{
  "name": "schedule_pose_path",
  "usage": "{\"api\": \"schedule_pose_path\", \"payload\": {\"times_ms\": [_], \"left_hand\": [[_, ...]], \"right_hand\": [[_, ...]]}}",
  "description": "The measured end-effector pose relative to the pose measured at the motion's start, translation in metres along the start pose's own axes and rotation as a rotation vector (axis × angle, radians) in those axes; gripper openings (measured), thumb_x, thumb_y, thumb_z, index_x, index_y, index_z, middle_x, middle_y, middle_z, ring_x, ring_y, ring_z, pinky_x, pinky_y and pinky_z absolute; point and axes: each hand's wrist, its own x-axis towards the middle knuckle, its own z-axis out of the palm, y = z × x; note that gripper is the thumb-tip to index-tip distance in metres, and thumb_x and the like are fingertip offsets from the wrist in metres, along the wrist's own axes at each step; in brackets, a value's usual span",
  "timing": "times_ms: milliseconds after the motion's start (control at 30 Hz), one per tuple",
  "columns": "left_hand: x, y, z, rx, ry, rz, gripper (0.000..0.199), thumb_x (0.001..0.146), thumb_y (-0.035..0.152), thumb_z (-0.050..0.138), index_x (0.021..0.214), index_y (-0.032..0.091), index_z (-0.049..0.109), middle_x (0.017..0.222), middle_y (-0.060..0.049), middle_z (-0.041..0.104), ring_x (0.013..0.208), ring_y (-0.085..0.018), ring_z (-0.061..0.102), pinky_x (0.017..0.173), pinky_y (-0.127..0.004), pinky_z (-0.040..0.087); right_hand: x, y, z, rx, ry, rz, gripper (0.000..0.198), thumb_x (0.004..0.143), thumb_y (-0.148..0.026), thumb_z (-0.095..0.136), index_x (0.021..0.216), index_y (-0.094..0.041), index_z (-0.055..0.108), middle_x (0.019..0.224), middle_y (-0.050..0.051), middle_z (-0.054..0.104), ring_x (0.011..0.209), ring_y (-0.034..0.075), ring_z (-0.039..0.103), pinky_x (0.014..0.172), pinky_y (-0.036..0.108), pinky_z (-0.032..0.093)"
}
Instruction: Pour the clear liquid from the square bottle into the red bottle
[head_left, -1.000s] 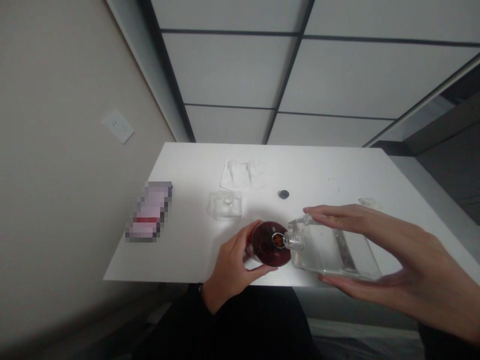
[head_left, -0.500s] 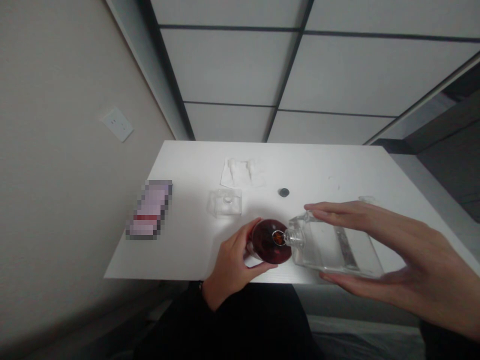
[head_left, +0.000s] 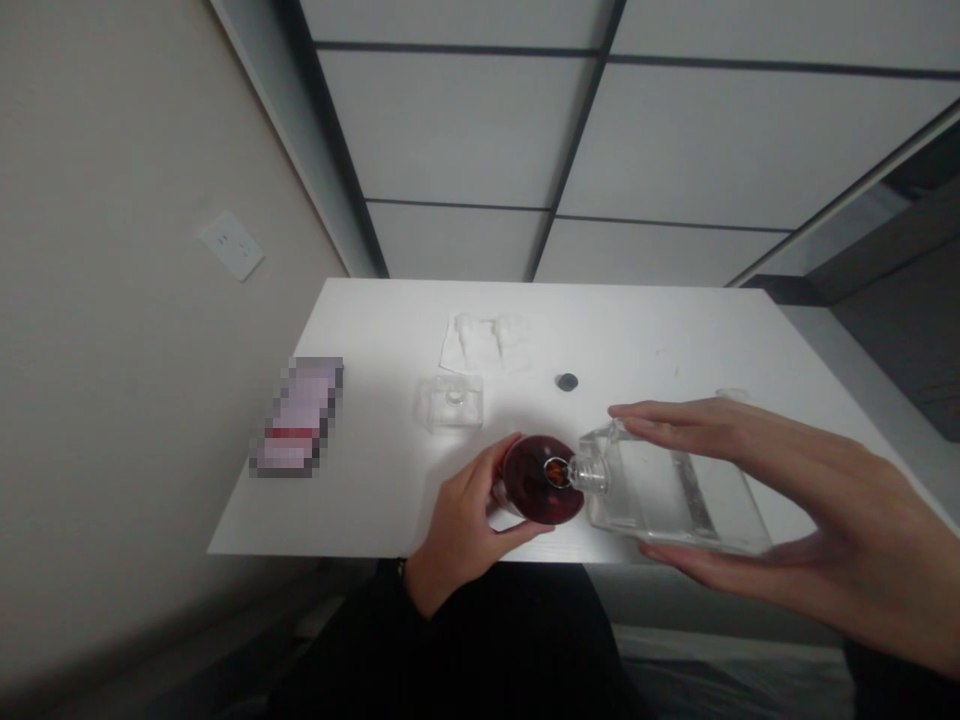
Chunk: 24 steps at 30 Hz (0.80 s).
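Note:
My left hand point(head_left: 469, 520) is wrapped round a dark red bottle point(head_left: 532, 490) near the front edge of the table. A round opening shows in the bottle's top. My right hand point(head_left: 817, 500) grips a clear square bottle point(head_left: 652, 485) by its sides, thumb below and fingers above. That bottle lies tilted on its side, with clear liquid inside. Its threaded neck point(head_left: 589, 474) points left and meets the rim of the red bottle's opening. Whether liquid flows across is too small to make out.
On the white table point(head_left: 360, 500) stand a small clear square container point(head_left: 456, 402) and, behind it, a thin transparent sheet with two pale pieces point(head_left: 484, 343). A dark round cap point(head_left: 568, 382) lies right of them. A blurred pink package point(head_left: 300, 415) rests by the left wall.
Both hands and bottles hold nearly the same pose. The whole view has shifted very slightly.

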Motion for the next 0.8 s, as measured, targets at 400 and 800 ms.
{"api": "schedule_pose_path", "payload": {"times_ms": [400, 800], "left_hand": [[-0.0002, -0.0007, 0.0001, 0.022, 0.004, 0.018, 0.084, 0.079, 0.037, 0.093, 0.152, 0.024, 0.053, 0.149, -0.013, 0.068, 0.135, -0.034, 0.069, 0.113, -0.049, 0.059], [0.0006, 0.0018, 0.0000, 0.015, 0.010, 0.035, 0.083, 0.079, 0.035, 0.094, 0.151, 0.023, 0.052, 0.148, -0.013, 0.069, 0.132, -0.033, 0.071, 0.109, -0.047, 0.062]], "right_hand": [[0.0016, -0.0020, -0.0041, -0.065, -0.048, -0.009, 0.053, 0.097, -0.049, 0.072, 0.143, -0.026, 0.059, 0.129, 0.010, 0.079, 0.106, 0.030, 0.082, 0.087, 0.038, 0.071], [0.0017, -0.0033, -0.0044, -0.112, -0.076, -0.010, 0.049, 0.102, -0.053, 0.064, 0.143, -0.026, 0.056, 0.129, 0.009, 0.078, 0.110, 0.027, 0.081, 0.090, 0.035, 0.071]]}}
